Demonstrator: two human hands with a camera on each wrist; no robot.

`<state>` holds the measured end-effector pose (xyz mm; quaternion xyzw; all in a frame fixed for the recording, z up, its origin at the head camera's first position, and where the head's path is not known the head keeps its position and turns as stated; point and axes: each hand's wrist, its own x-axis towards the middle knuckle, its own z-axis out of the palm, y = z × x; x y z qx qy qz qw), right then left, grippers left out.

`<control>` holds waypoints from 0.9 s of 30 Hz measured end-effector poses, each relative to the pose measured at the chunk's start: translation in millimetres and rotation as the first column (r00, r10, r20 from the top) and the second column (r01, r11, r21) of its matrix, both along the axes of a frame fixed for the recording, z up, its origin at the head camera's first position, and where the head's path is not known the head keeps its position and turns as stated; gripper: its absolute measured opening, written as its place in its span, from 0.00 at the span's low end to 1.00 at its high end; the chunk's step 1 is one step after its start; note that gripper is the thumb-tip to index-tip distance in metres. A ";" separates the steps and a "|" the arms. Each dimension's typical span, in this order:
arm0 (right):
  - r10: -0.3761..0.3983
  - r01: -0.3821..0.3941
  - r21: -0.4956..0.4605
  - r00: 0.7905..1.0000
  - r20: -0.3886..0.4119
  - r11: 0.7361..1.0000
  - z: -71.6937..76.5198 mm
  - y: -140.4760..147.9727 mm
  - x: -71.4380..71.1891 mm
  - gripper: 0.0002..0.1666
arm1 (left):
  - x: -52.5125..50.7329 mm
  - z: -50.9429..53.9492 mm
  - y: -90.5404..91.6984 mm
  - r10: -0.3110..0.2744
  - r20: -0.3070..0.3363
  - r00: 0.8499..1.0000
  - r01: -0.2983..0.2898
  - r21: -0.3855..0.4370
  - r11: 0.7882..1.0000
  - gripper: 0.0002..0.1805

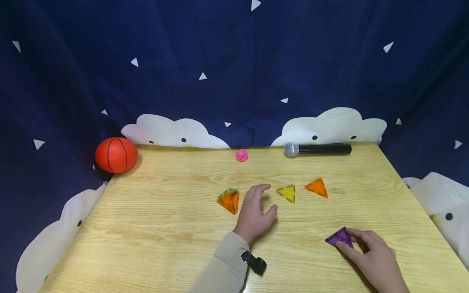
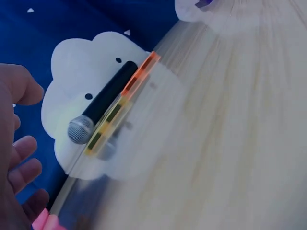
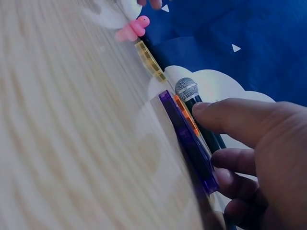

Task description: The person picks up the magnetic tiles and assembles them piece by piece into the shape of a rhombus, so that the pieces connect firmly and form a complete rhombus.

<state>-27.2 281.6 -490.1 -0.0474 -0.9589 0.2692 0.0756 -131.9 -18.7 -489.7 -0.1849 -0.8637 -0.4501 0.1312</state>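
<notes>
In the head view my right hand (image 1: 373, 254) pinches a purple triangular tile (image 1: 340, 237) by its edges near the front right of the table. The same tile (image 3: 189, 143) looks thin and edge-on in the right wrist view, beside the fingers. My left hand (image 1: 256, 213) hovers with relaxed, spread fingers, holding nothing. Close to its left side are orange triangular tiles (image 1: 229, 202) with a green one behind them. Right of it lies a yellow triangle (image 1: 287, 193), then another orange triangle (image 1: 317, 188).
A wooden table (image 1: 165, 240) stands before a blue curtain (image 1: 220, 53). Along its back edge are a pink duck (image 1: 241, 155) and a black microphone (image 1: 318, 149). At the back left corner sits a red ball (image 1: 116, 155).
</notes>
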 end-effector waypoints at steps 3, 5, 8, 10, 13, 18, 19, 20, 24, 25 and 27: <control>-0.004 0.004 0.005 1.000 0.014 1.000 1.9 0.3 -0.4 0.35 | -1.5 -2.1 9.7 -0.012 0.049 0.999 0.012 -0.015 1.000 0.32; -0.009 0.009 0.002 0.999 0.033 1.000 3.0 0.9 -0.8 0.36 | -2.4 -2.4 14.6 -0.020 0.057 0.998 0.021 -0.009 1.000 0.31; -0.018 0.018 -0.001 0.998 0.061 1.000 4.6 2.2 -1.5 0.36 | -4.2 -2.6 20.4 -0.028 0.063 0.998 0.027 0.008 1.000 0.30; -0.028 0.028 0.010 0.997 0.068 1.000 5.2 3.2 -1.9 0.37 | -5.5 -2.8 23.4 -0.027 0.067 0.997 0.026 0.012 1.000 0.29; -0.044 0.042 0.024 0.996 0.082 0.999 6.7 5.0 -2.2 0.39 | -8.8 -4.2 27.8 -0.015 0.074 0.997 0.015 0.002 1.000 0.28; -0.076 0.073 0.026 0.989 0.124 0.997 8.3 4.1 -2.8 0.46 | -19.7 -8.6 33.5 0.035 0.109 0.993 -0.034 -0.013 0.999 0.24; -0.078 0.076 0.025 0.989 0.127 0.997 8.1 3.4 -3.1 0.46 | -22.4 -9.5 34.2 0.050 0.118 0.992 -0.048 -0.020 0.999 0.23; -0.077 0.074 0.027 0.989 0.128 0.997 8.1 2.4 -3.4 0.47 | -25.0 -9.8 35.0 0.067 0.122 0.990 -0.064 -0.029 0.997 0.22; -0.069 0.066 0.025 0.991 0.114 0.997 8.1 -0.8 -4.6 0.46 | -33.7 -9.1 37.4 0.117 0.140 0.983 -0.105 -0.096 0.990 0.22; -0.070 0.068 0.024 0.991 0.112 0.997 8.4 -1.4 -4.9 0.46 | -35.3 -8.4 38.1 0.125 0.143 0.982 -0.109 -0.115 0.987 0.22; -0.071 0.069 0.017 0.991 0.118 0.997 9.2 -1.8 -5.0 0.45 | -38.2 -7.2 40.0 0.137 0.153 0.979 -0.113 -0.155 0.981 0.22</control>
